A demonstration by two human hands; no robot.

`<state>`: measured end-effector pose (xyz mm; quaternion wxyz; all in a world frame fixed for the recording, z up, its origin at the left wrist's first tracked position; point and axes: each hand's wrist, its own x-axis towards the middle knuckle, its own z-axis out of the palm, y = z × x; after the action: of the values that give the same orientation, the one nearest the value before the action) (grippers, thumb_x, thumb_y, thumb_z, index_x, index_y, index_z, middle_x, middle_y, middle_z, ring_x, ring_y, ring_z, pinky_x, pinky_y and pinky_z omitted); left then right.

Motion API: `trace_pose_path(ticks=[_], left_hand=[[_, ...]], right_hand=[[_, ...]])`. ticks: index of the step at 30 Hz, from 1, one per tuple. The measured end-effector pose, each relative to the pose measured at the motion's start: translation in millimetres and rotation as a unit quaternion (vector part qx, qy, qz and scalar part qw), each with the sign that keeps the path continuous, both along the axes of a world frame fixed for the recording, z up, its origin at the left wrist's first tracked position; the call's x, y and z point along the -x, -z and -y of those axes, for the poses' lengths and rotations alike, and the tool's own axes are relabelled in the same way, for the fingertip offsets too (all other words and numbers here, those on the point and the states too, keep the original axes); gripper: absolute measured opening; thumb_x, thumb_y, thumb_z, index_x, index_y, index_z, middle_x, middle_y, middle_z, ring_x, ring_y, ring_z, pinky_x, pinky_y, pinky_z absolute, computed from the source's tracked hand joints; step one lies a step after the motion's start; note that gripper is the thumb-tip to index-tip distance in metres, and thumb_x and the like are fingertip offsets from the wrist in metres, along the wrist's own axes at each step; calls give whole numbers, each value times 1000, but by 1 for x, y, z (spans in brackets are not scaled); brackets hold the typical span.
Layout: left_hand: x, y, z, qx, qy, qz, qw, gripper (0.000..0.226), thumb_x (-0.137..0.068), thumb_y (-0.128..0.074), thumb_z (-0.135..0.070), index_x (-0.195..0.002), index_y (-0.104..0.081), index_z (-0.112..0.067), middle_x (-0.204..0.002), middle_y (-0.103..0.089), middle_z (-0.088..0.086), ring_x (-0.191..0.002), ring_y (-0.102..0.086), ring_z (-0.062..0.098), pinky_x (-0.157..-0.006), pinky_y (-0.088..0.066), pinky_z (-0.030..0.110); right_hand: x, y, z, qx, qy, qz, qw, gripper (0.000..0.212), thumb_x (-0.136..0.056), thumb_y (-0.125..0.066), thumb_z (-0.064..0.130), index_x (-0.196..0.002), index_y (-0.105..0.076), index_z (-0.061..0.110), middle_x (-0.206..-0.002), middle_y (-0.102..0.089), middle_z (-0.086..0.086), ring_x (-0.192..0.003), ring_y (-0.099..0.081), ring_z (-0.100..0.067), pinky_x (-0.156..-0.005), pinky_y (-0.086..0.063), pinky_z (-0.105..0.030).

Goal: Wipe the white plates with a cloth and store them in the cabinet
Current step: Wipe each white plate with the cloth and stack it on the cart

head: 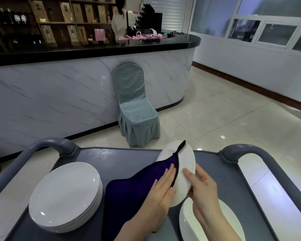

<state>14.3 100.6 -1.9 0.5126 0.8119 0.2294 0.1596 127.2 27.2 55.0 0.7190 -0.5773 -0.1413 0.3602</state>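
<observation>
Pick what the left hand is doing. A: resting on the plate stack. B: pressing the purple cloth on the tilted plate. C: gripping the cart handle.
B: the left hand lies with straight fingers on the purple cloth, against the tilted plate that the right hand holds.

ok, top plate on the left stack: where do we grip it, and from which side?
Pinch grip on the rim of the top plate, likely at its near edge, coming from the person's side. It lies flat, nested on the stack, so only the rim offers a pinch; the purple cloth crowds its right and the cart handle stands past its far side.
</observation>
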Motion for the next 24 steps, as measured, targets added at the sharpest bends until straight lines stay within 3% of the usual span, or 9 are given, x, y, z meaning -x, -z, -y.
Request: trace_pose_path(ticks=[4, 6, 9, 12, 14, 17, 19, 21, 24], left_hand=[[8, 10, -26, 47, -65, -57, 995, 52, -107, -28, -33, -153, -4, -37, -160, -5, -25, -144, -4, -10, -123, -3, 40], [17, 13, -40, 82, -82, -81, 990, 53, -105, -35, -36, -155, -17, -28, -161, -18, -14, -144, -17, -3, -123, -12, 34], [31, 8, -56, 37, -127, -124, 983, 49, -102, -47, -33, -149, -37, -24, -153, -38, -10, -131, -33, -3, -110, -24, 18], [37, -9, -63, 87, -221, -65, 969, 30, -100, -52, -24, -129, -57, -29, -135, -59, -5, -117, -54, 3, -100, -41, 22], [38, -27, -62, 182, -257, 13, 949, 21, -100, -51, -20, -115, -62, -31, -122, -67, -3, -104, -66, 9, -89, -54, 27], [38, -53, -58, 287, -272, 97, 913, 22, -101, -51, -28, -120, -61, -27, -111, -71, 2, -93, -73, 17, -73, -60, 32], [42, -62, -57, 324, -294, 125, 890, 26, -97, -57, -33, -120, -61, -21, -108, -73, 7, -91, -73, 24, -72, -61, 39], [51, -63, -56, 324, -337, 133, 874, 27, -92, -65, -23, -118, -60, -18, -104, -73, 11, -87, -74, 27, -68, -61, 39], [73, -56, -60, 330, -387, 163, 845, 25, -90, -60, -3, -112, -60, -15, -95, -75, 14, -81, -74, 28, -60, -59, 36]], right_hand=[[2, 3, 9, 9, -28, 67, 997, 31, -92, -63, 2, -115, -73, 20, -100, -78, -4, -86, -75, -18, -68, -57, -28], [3, 4, 11, 26, -39, 122, 991, 34, -92, -64, 3, -116, -72, 25, -102, -78, 4, -92, -74, -14, -80, -56, -32], [3, 5, 12, 46, -43, 180, 982, 37, -94, -63, 6, -121, -70, 31, -108, -75, 13, -101, -71, -10, -89, -53, -31], [6, 7, 11, 69, -30, 276, 958, 39, -94, -65, 13, -122, -68, 39, -108, -72, 26, -99, -67, 1, -81, -50, -11], [10, 11, 12, 80, -42, 372, 924, 37, -94, -65, 17, -124, -67, 39, -101, -74, 20, -89, -67, -2, -71, -47, -8], [20, 16, 11, 62, -40, 534, 842, 39, -90, -71, 11, -122, -70, 33, -87, -76, 8, -73, -64, -9, -67, -48, -14], [27, 19, 7, 24, -54, 644, 763, 40, -83, -72, 9, -118, -73, 28, -96, -77, 10, -81, -69, -3, -74, -54, -18], [36, 22, 0, -4, -78, 715, 694, 46, -76, -79, 8, -119, -73, 25, -108, -76, 10, -93, -72, -6, -74, -60, -26], [42, 26, -14, 1, -157, 729, 666, 55, -71, -88, 15, -121, -71, 31, -114, -74, 11, -98, -72, -8, -69, -62, -28]])
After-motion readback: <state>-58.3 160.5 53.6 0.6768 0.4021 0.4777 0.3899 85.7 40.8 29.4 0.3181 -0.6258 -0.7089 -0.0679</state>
